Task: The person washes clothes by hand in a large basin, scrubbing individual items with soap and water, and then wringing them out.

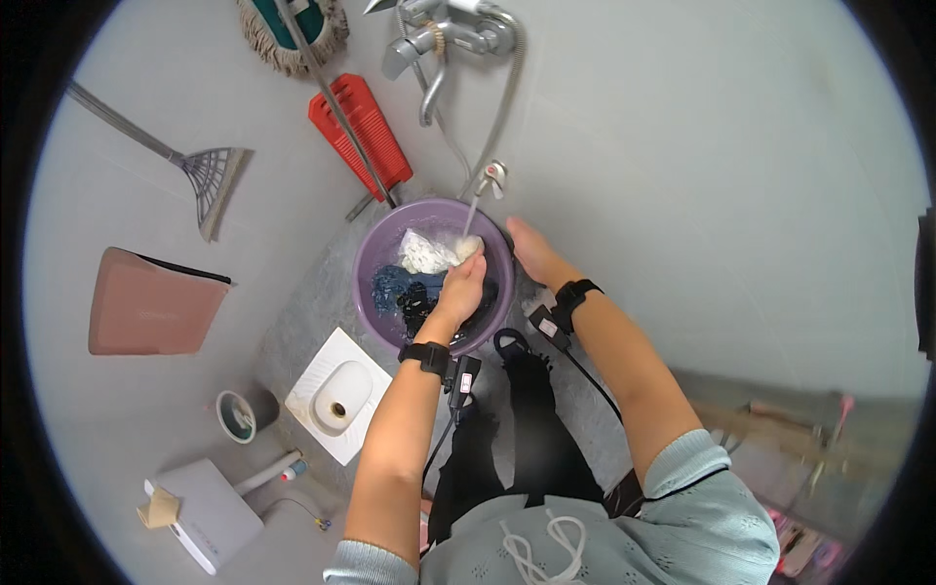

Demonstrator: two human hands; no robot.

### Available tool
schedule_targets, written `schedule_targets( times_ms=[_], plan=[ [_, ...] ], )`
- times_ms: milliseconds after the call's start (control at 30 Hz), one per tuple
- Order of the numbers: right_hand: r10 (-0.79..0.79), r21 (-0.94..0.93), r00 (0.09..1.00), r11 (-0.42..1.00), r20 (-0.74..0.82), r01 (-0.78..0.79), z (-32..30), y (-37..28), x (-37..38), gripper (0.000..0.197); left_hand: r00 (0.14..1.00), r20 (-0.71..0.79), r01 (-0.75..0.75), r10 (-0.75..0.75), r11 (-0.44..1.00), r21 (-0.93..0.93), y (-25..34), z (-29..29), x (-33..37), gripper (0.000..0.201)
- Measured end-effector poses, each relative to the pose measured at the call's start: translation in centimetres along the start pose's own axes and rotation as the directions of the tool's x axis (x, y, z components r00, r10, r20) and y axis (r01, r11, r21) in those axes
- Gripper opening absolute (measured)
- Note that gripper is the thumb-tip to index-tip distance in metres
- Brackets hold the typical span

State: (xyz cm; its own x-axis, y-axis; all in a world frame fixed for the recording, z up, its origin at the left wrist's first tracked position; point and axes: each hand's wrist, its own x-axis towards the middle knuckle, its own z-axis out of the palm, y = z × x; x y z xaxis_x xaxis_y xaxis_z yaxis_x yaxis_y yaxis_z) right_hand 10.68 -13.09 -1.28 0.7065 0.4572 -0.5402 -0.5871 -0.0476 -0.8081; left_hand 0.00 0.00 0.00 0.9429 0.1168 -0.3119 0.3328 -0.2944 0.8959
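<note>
A purple basin stands on the grey floor, holding water, dark blue laundry and a white cloth. Water runs into it from a tap on a hose. My left hand reaches into the basin and grips the white cloth at its right end. My right hand rests on the basin's right rim, fingers around the edge. Both wrists wear black bands with small devices and cables.
A wall faucet with a shower hose hangs above the basin. A red brush, a mop and a squeegee lean on the wall. A squat toilet, a small cup, a pink board and a white box lie left.
</note>
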Motion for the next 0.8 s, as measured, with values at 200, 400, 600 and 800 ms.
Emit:
schedule_targets(
  times_ms=[200,400,600,800],
  plan=[
    [0.089,-0.210,0.996,0.974,0.020,-0.083,-0.6,-3.7,11.3,0.063,0.969,-0.147,0.197,-0.201,0.980,-0.040,-0.5,-0.7,7.3,0.047],
    [-0.071,0.110,0.997,0.991,-0.034,0.074,2.9,-5.3,15.3,0.028,0.902,-0.244,0.309,-0.357,0.927,-0.214,-4.2,0.3,9.4,0.045],
    [0.016,-0.043,0.995,0.999,0.103,-0.012,-0.5,-0.7,14.7,0.057,0.797,-0.448,0.273,-0.405,0.903,-0.332,-5.6,1.2,3.6,0.043],
    [0.301,-0.692,0.734,0.655,0.608,0.304,11.1,16.1,2.6,0.068,0.507,-0.474,0.308,-0.719,0.665,-0.680,-18.4,2.5,-11.2,0.050]
  ],
)
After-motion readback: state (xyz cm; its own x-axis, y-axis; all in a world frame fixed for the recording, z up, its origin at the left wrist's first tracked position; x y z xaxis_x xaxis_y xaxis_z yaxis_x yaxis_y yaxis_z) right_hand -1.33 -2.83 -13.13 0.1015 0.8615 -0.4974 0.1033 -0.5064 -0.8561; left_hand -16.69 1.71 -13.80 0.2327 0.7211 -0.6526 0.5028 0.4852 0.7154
